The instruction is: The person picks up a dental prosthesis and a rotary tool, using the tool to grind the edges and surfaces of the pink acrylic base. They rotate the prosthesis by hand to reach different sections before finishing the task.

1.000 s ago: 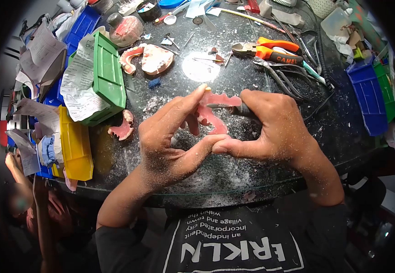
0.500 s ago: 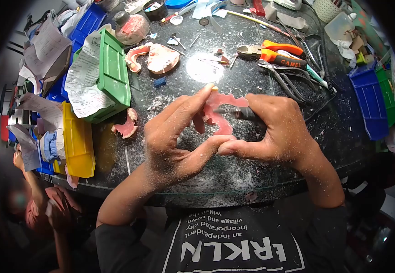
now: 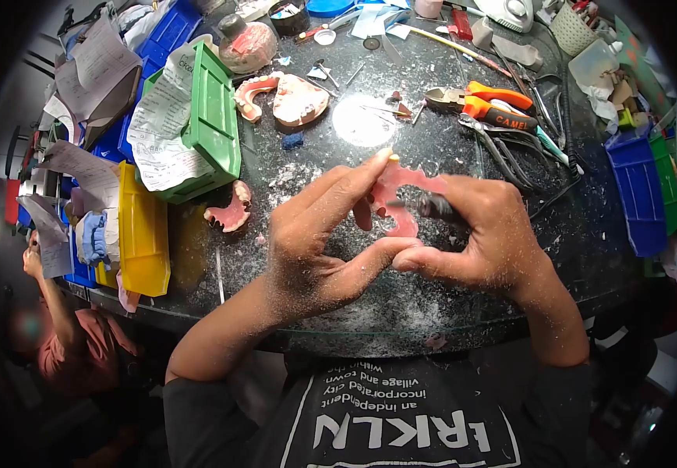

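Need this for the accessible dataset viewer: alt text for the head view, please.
Two dusty bare hands work over a cluttered black table: the left hand holds a pink denture base while the right hand presses a dark handheld tool against it. Other dentures, orange-handled pliers and coloured bins lie around.

Left hand (image 3: 319,238) pinches pink denture plate (image 3: 397,191); right hand (image 3: 482,234) grips tool (image 3: 430,207), probably grinder.

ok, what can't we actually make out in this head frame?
- Tip of the rotary tool: head view, hidden behind the pink denture base.
- Right hand grip: fingers curl over the tool body.
- Left hand palm side: turned away.
- Paper slips print: too small.
- Blue bin contents: blurred near the edge.
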Motion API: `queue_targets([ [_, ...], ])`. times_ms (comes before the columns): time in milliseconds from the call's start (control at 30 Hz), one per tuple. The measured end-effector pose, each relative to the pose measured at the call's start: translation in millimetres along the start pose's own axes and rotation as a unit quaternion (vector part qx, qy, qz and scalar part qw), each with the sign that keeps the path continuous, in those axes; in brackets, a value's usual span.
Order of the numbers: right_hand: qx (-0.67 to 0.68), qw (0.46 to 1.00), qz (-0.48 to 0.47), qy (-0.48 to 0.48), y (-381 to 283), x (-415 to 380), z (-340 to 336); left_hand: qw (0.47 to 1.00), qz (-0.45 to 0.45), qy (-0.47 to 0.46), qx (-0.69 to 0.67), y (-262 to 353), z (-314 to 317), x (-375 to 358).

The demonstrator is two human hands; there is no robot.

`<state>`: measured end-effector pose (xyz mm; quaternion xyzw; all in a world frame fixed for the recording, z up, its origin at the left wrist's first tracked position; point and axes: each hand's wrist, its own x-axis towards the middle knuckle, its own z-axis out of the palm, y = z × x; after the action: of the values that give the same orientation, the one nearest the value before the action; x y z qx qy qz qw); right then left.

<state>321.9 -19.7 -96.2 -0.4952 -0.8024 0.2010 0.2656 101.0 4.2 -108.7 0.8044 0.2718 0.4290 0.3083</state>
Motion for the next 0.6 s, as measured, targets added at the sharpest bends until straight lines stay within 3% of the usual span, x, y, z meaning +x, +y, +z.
queue_targets([
  [600,-0.019,1.0,0.013,-0.001,-4,2,-6,0.998,-0.056,-0.001,-0.022,8,-2,0],
])
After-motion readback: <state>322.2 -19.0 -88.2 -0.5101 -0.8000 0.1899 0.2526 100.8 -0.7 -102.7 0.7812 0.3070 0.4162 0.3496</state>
